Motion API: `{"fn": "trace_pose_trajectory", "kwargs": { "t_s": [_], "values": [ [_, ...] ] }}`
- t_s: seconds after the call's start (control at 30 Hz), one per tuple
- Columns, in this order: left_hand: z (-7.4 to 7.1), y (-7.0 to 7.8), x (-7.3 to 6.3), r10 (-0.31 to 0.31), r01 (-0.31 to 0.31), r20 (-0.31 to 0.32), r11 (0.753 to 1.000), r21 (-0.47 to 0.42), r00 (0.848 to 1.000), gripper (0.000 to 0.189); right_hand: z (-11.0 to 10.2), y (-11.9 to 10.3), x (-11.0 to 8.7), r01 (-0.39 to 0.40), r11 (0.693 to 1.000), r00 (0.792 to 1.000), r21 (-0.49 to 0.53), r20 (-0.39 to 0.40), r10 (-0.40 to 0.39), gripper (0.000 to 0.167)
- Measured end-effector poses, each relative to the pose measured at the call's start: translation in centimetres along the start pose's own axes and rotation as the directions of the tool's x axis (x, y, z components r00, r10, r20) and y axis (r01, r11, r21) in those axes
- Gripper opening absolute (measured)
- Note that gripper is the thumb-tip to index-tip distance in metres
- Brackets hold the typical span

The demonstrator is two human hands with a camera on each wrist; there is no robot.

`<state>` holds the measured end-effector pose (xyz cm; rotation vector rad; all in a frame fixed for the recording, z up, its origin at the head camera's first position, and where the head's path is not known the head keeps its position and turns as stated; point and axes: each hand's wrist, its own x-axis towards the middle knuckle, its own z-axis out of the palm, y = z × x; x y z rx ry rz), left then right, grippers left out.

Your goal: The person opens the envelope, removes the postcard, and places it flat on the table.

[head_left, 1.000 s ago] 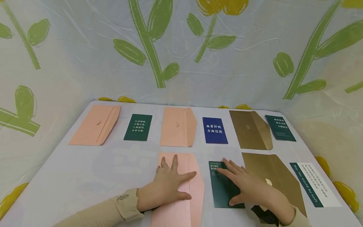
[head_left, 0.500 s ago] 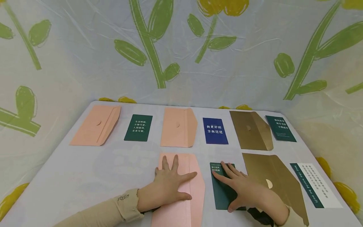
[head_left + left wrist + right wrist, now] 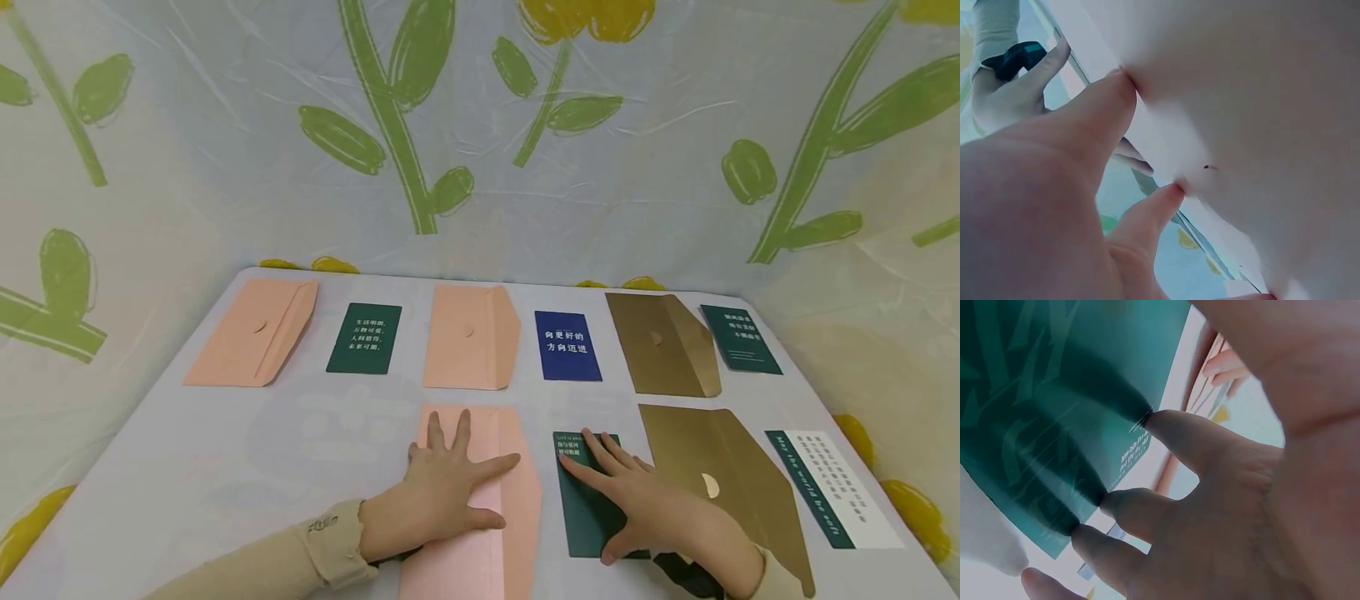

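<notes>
My left hand lies with spread fingers on a pink envelope at the front middle of the table. In the left wrist view its fingertips touch the pale surface of the envelope. To the right, my right hand spreads across a dark green card with white print near its top. Fingertips meet the card near one edge in the right wrist view, and the thumb reaches its lower edge in the head view. The hand hides part of the card.
A large gold envelope lies partly under my right forearm, beside a white and green card. Along the back are two pink envelopes, a green card, a blue card, a gold envelope and another green card.
The green card has shifted slightly toward me, with my right hand moving slightly along with it. My left hand stays in place on the pink envelope.
</notes>
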<state>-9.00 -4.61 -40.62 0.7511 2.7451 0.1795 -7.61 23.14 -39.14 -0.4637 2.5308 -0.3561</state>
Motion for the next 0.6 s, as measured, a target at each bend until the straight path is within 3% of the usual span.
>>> {"fn": "trace_pose_trajectory", "kwargs": {
  "t_s": [0.2,0.37,0.47,0.53,0.6],
  "values": [
    [-0.4,-0.7,-0.4,0.038,-0.038,-0.032,0.999,0.022,0.999,0.069,-0.2,0.0,0.0,0.021,0.999,1.0,0.028,0.01,-0.021,0.111],
    [-1.3,-1.8,-0.4,0.028,-0.027,-0.08,1.0,0.013,0.996,0.067,-1.5,0.3,-0.4,0.158,0.987,0.986,0.028,-0.052,-0.156,0.1],
    [-2.2,-2.6,-0.4,-0.002,0.008,-0.112,0.999,0.047,0.994,0.067,-2.9,0.3,-0.9,0.216,0.976,0.966,0.007,-0.145,-0.212,0.093],
    [-2.8,-3.3,-0.5,-0.03,0.038,-0.129,0.997,0.06,0.991,0.067,-4.0,0.2,-1.3,0.212,0.977,0.951,-0.012,-0.226,-0.209,0.091],
    [-3.5,-4.0,-0.7,-0.051,0.06,-0.154,0.997,0.057,0.987,0.068,-5.2,0.2,-1.7,0.217,0.974,0.917,-0.063,-0.328,-0.226,0.09]
  ]
}}
